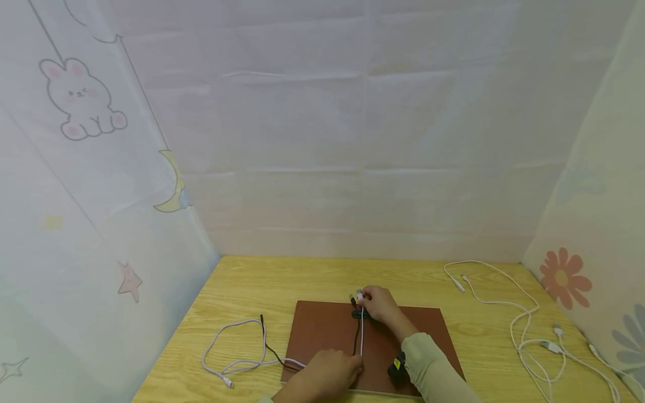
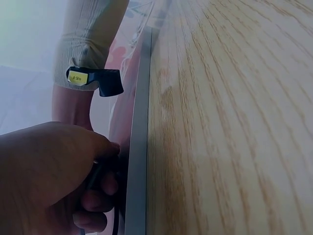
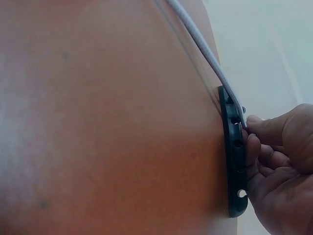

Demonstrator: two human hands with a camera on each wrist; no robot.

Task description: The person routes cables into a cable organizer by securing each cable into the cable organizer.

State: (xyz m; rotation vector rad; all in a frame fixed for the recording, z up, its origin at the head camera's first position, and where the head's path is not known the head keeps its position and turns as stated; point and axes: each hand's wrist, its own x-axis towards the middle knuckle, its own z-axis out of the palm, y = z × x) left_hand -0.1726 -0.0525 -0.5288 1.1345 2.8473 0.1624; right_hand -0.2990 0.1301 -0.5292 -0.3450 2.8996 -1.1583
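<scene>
A dark cable clip strip (image 1: 356,314) with slots along its edge stands near the far side of a brown board (image 1: 317,330). My right hand (image 1: 381,305) pinches a pale USB cable (image 1: 362,336) close to its plug, at the strip. In the right wrist view, the cable (image 3: 205,49) runs over one slot of the strip (image 3: 234,161) to my fingertips. A black cable (image 1: 356,338) with a metal plug lies beside the pale one. At the board's front part, my left hand (image 1: 327,372) has curled fingers around the cables; a black piece shows between them in the left wrist view.
The pale cable's far end (image 1: 221,371) loops on the wooden table (image 1: 242,280) left of the board, near a black cable end (image 1: 262,320). Several white cables (image 1: 529,313) lie tangled at the right. Printed cloth walls (image 1: 302,140) surround the table's back and sides.
</scene>
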